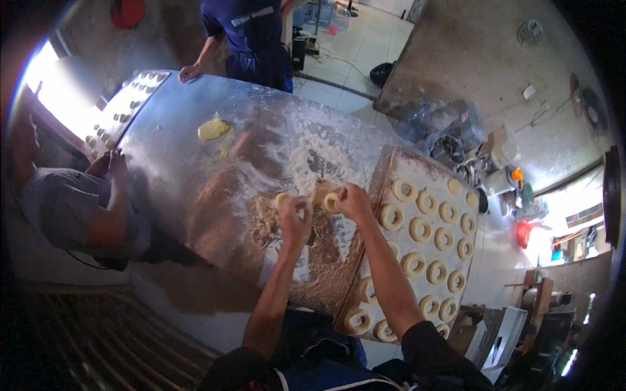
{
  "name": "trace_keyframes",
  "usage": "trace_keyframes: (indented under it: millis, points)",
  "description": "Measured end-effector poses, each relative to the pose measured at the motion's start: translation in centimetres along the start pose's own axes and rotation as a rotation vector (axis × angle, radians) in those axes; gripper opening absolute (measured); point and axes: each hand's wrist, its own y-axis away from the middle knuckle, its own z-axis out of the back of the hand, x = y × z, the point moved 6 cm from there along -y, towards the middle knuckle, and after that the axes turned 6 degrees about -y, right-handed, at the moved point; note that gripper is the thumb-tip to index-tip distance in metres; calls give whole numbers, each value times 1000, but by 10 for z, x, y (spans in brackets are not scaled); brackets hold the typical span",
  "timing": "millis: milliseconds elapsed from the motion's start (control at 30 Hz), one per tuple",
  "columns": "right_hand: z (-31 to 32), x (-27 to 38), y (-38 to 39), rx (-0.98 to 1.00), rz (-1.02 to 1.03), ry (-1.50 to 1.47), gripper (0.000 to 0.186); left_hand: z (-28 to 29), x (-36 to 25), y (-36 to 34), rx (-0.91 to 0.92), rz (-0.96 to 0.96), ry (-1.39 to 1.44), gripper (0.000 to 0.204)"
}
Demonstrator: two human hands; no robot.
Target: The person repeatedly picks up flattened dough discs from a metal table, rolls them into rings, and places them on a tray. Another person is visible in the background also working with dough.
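Note:
Over the floured middle of the metal table (173,140), both my hands are at raw dough. My left hand (297,225) is closed on a pale dough piece (282,201) at its fingertips; the palm side is partly hidden. My right hand (355,203) pinches a dough ring (330,203) by its right side, just left of the tray. Loose flour (313,153) lies spread around and beyond my hands. To the right, a floured tray (407,244) carries several rows of dough rings (443,239). My right forearm passes over the tray's near left part and hides some rings.
A yellow dough lump (214,130) rests farther left on the table. Another tray (139,104) with small dough pieces stands at the far left. One person in grey (85,208) is at the left edge, another in dark blue (248,39) at the far edge. Plastic containers (450,124) stand beyond the right tray.

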Motion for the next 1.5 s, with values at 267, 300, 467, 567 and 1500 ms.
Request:
trace_keyframes:
  millis: [267,300,467,567,1500]
  points:
    - [-5,35,75,-170,-3,-832,39,-7,-2,13,383,173,630,28]
    - [-4,44,80,-200,18,-804,41,-6,-2,12,447,187,705,29]
    - [2,83,91,-232,30,-779,44,10,-8,2,470,48,632,28]
    - [2,98,94,-60,22,-926,34,10,1,7,495,357,1067,36]
    - [83,-14,95,-297,-247,-812,58,-129,-87,20,379,479,1069,33]
